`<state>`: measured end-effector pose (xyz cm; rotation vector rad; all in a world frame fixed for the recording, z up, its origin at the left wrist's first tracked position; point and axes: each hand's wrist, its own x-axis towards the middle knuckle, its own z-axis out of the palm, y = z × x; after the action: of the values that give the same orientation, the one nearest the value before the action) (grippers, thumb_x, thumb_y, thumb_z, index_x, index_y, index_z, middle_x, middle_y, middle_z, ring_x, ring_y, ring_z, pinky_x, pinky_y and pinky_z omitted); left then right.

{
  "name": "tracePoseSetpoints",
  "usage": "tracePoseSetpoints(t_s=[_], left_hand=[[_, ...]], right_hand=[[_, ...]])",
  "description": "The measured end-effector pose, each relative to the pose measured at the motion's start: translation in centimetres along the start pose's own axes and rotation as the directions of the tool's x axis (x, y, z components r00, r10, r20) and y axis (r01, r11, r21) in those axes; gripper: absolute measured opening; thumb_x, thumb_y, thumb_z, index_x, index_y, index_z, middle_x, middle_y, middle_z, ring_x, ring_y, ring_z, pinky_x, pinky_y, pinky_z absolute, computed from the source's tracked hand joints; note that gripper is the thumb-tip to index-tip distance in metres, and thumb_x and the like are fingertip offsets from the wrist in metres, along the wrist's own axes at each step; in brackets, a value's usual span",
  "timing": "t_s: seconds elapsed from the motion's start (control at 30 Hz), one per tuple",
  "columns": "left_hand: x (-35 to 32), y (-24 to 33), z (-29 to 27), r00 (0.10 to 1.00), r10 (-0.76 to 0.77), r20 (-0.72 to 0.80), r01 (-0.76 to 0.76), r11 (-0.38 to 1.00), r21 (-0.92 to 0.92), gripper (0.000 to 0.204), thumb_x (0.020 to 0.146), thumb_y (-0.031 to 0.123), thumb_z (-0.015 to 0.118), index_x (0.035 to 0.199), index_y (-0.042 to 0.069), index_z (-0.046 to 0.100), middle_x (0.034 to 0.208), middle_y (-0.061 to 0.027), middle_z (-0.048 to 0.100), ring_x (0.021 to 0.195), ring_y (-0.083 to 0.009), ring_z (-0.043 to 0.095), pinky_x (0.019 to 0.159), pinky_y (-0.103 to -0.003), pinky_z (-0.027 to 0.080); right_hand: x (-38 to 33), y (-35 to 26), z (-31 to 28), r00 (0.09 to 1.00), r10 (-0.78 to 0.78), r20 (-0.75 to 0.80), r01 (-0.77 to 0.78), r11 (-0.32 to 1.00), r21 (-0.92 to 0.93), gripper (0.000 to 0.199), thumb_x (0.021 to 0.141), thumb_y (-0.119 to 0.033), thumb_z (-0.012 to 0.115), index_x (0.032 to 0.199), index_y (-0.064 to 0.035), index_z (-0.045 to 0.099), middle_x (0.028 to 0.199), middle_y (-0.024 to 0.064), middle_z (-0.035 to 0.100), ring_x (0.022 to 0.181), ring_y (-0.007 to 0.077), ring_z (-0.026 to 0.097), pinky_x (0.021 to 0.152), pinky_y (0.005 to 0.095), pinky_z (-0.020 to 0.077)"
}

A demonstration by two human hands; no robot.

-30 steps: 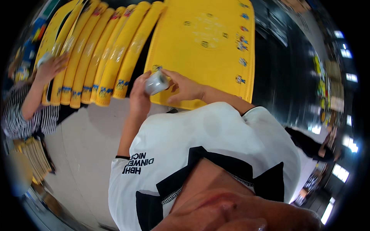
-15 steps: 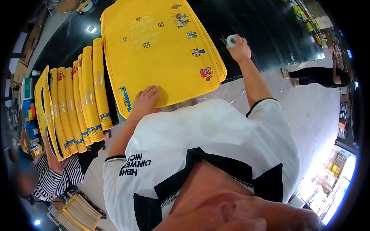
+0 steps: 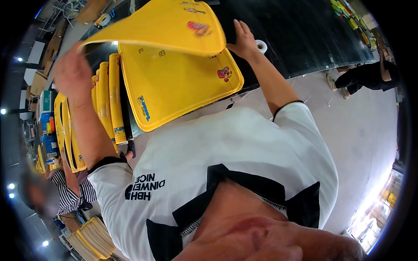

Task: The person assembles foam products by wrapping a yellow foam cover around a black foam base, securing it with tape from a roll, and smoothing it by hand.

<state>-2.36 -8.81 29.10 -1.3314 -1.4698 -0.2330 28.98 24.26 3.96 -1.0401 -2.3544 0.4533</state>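
Pinching the far-left corner, the left hand lifts the top yellow mat off the stacked mat. Its long axis runs toward the right hand, spread flat at the opposite edge beside a tape roll.

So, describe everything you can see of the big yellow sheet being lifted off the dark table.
The big yellow sheet looks like thin, flexible fabric or plastic with rounded corners, a stitched-looking edge and small colourful cartoon prints. It arcs in the air, curling above a second yellow sheet that lies flat on the dark table. The left hand grips its raised left edge; the right hand is at its right edge, next to a small white tape roll.
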Motion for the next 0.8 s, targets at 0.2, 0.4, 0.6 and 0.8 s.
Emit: tracePoseSetpoints(t_s=[0.2, 0.4, 0.6, 0.8], left_hand=[[3.2, -10.1, -9.8, 0.944, -0.177, -0.278, 0.215, 0.971, 0.109, 0.026, 0.088, 0.009, 0.069, 0.112, 0.016, 0.074, 0.100, -0.0055, 0.074, 0.086, -0.0218, 0.071, 0.072, -0.033, 0.057], [-0.4, -16.7, -21.2, 0.897, -0.313, -0.313, 0.418, 0.832, 0.366, 0.029, 0.088, 0.018, 0.069, 0.116, 0.015, 0.071, 0.105, -0.0075, 0.073, 0.091, -0.0233, 0.070, 0.075, -0.036, 0.056], [-3.2, -19.9, -26.1, 0.852, -0.443, -0.279, 0.519, 0.644, 0.563, 0.035, 0.088, 0.026, 0.069, 0.121, 0.014, 0.068, 0.109, -0.0094, 0.072, 0.097, -0.0248, 0.070, 0.078, -0.039, 0.056], [1.5, -24.0, -15.4, 0.875, -0.452, -0.172, 0.446, 0.618, 0.647, 0.042, 0.088, 0.034, 0.069, 0.125, 0.014, 0.065, 0.114, -0.0113, 0.071, 0.102, -0.0264, 0.069, 0.080, -0.042, 0.056]], right_hand=[[6.3, -8.2, 3.8, 0.966, -0.161, -0.200, 0.182, 0.979, 0.091, 0.127, 0.065, -0.051, 0.089, 0.160, -0.0133, 0.015, 0.162, 0.0193, 0.021, 0.147, 0.0393, 0.027, 0.120, 0.0482, 0.0277], [3.5, -16.2, 4.3, 0.765, -0.255, -0.591, 0.536, 0.761, 0.365, 0.080, 0.074, -0.046, 0.081, 0.142, -0.0156, 0.050, 0.137, 0.0156, 0.056, 0.128, 0.0374, 0.051, 0.103, 0.0489, 0.0409], [-2.8, -15.6, -4.3, 0.631, -0.742, 0.227, 0.388, 0.555, 0.736, 0.025, 0.084, -0.034, 0.076, 0.100, -0.0154, 0.070, 0.098, 0.0090, 0.072, 0.090, 0.0341, 0.066, 0.078, 0.0399, 0.0514], [-4.8, -13.1, -7.9, 0.626, -0.648, 0.435, 0.014, 0.567, 0.824, 0.032, 0.090, -0.027, 0.073, 0.109, -0.0024, 0.068, 0.099, 0.0182, 0.070, 0.097, 0.0338, 0.064, 0.087, 0.0383, 0.0480]])
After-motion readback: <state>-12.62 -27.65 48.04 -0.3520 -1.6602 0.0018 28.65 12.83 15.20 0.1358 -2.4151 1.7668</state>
